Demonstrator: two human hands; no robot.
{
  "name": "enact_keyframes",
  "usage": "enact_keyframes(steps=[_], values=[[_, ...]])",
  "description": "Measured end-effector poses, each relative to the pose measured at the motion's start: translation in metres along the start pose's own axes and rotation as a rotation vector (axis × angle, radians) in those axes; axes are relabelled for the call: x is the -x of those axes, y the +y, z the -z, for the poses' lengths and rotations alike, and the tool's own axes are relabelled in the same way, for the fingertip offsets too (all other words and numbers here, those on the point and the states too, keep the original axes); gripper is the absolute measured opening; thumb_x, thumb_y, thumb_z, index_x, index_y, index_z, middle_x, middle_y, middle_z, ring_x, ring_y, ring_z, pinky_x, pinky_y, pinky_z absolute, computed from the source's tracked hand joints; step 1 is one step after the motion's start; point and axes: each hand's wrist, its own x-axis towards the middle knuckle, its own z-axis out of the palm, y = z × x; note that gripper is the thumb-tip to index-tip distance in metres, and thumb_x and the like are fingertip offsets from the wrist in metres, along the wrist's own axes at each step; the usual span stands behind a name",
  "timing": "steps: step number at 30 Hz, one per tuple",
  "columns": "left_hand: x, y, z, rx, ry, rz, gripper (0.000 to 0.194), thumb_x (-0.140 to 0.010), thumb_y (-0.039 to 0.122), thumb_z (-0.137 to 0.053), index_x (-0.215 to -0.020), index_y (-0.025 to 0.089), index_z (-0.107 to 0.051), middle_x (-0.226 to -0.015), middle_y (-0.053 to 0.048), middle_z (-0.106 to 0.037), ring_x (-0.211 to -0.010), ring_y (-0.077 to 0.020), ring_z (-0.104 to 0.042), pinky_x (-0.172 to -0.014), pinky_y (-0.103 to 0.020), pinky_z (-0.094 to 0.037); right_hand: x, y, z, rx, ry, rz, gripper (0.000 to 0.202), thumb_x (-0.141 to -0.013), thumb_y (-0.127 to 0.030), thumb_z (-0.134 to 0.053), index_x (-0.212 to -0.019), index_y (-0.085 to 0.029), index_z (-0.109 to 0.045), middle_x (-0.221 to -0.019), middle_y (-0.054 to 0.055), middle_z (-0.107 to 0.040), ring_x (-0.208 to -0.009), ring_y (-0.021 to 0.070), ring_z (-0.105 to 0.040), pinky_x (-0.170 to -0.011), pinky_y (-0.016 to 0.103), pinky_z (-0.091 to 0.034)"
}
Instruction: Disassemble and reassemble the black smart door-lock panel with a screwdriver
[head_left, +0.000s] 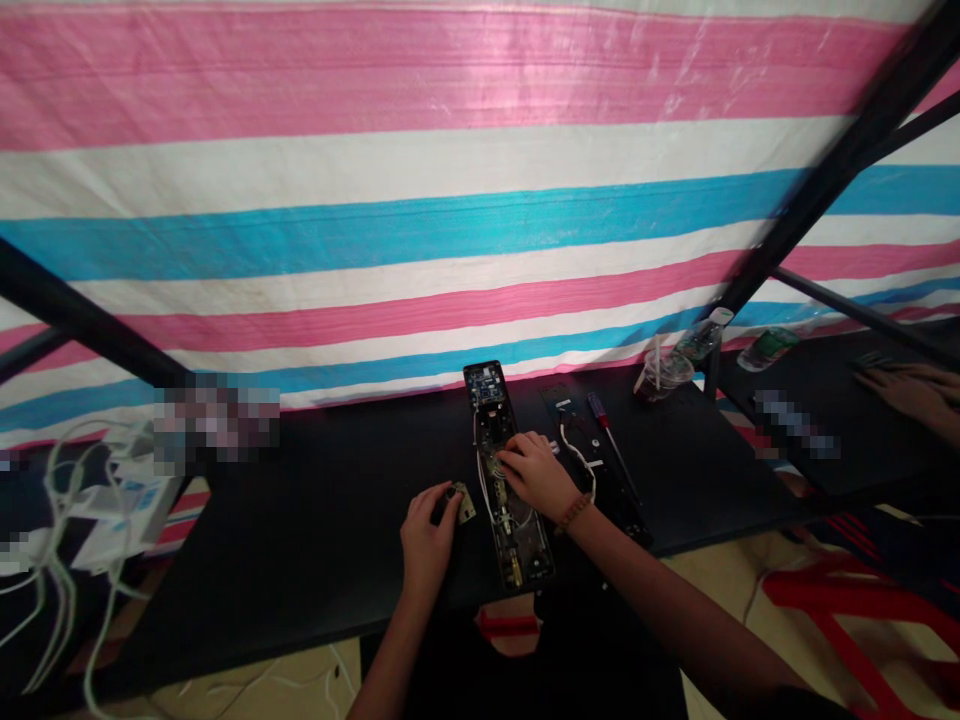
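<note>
A long black device housing (534, 545) lies open on the black table, with a blue circuit board (486, 388) at its far end and white wires (482, 480) along its inside. My left hand (429, 530), just left of the housing, pinches a small pale metal plate (466, 503) with holes in it. Over the middle of the housing is my right hand (538, 475), its fingers closed and bent down onto the inner parts; whatever they grip is hidden. Right of the housing lies a black cover (611, 505) with a white cable (574, 445).
A screwdriver (611, 435) lies to the right. Behind it stand a plastic cup (664, 375) and a clear bottle (705, 335). White cables (64, 540) hang at the left. Another person's hand (907, 390) rests on the right-hand table, near a red stool (840, 590).
</note>
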Motion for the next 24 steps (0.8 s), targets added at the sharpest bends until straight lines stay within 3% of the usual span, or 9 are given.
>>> enact_keyframes(steps=[3, 6, 9, 11, 16, 21, 24], values=[[-0.01, 0.022, 0.003, 0.032, 0.039, -0.041, 0.029, -0.09, 0.043, -0.065, -0.105, 0.019, -0.074, -0.103, -0.009, -0.073, -0.096, -0.0245, -0.068, -0.089, -0.041, -0.055, 0.0, -0.001, -0.003, -0.014, 0.032, -0.028, 0.015, -0.093, -0.017, -0.063, -0.104, -0.021, -0.073, -0.108, 0.009, -0.065, -0.104, 0.0273, -0.053, -0.092, 0.044, -0.044], [-0.024, 0.045, 0.002, 0.05, 0.02, -0.128, 0.026, -0.09, 0.04, -0.066, -0.106, 0.02, -0.074, -0.104, -0.008, -0.072, -0.097, -0.0236, -0.066, -0.088, -0.039, -0.055, 0.005, -0.001, -0.006, -0.073, 0.059, -0.036, 0.029, -0.09, -0.016, -0.064, -0.119, -0.02, -0.069, -0.113, 0.011, -0.065, -0.107, 0.029, -0.054, -0.095, 0.048, -0.045], [-0.035, 0.061, -0.006, 0.023, -0.035, -0.22, 0.022, -0.091, 0.036, -0.066, -0.106, 0.02, -0.074, -0.103, -0.008, -0.073, -0.101, -0.0246, -0.063, -0.092, -0.041, -0.053, 0.015, 0.007, -0.005, -0.169, 0.146, -0.049, 0.044, -0.089, -0.014, -0.062, -0.133, -0.019, -0.06, -0.119, 0.013, -0.063, -0.11, 0.0286, -0.055, -0.098, 0.048, -0.048], [-0.039, 0.068, -0.015, -0.033, -0.075, -0.269, 0.02, -0.091, 0.034, -0.067, -0.105, 0.021, -0.074, -0.103, -0.008, -0.074, -0.104, -0.0266, -0.061, -0.095, -0.045, -0.05, 0.022, 0.016, -0.001, -0.217, 0.232, -0.088, 0.039, -0.092, -0.014, -0.058, -0.13, -0.021, -0.062, -0.117, 0.012, -0.063, -0.11, 0.0271, -0.057, -0.097, 0.046, -0.05], [-0.037, 0.071, -0.036, -0.167, -0.099, -0.301, 0.019, -0.089, 0.03, -0.069, -0.104, 0.022, -0.075, -0.108, -0.009, -0.074, -0.112, -0.0316, -0.055, -0.098, -0.05, -0.045, 0.036, 0.054, 0.015, -0.196, 0.316, -0.213, 0.026, -0.094, -0.02, -0.056, -0.116, -0.022, -0.069, -0.113, 0.012, -0.066, -0.108, 0.0271, -0.061, -0.096, 0.046, -0.052], [-0.034, 0.064, -0.044, -0.16, -0.052, -0.265, 0.019, -0.088, 0.033, -0.069, -0.103, 0.025, -0.076, -0.13, -0.012, -0.061, -0.122, -0.0344, -0.051, -0.104, -0.055, -0.043, 0.034, 0.089, 0.033, -0.109, 0.223, -0.309, 0.022, -0.092, -0.018, -0.056, -0.107, -0.018, -0.073, -0.104, 0.011, -0.07, -0.101, 0.0257, -0.065, -0.095, 0.043, -0.052], [-0.033, 0.064, -0.046, -0.133, -0.029, -0.245, 0.019, -0.088, 0.034, -0.068, -0.102, 0.025, -0.077, -0.136, -0.013, -0.054, -0.124, -0.0353, -0.049, -0.105, -0.057, -0.044, 0.019, 0.094, 0.043, -0.091, 0.154, -0.358, 0.021, -0.091, -0.015, -0.058, -0.105, -0.017, -0.074, -0.103, 0.011, -0.072, -0.1, 0.0243, -0.066, -0.095, 0.041, -0.051]])
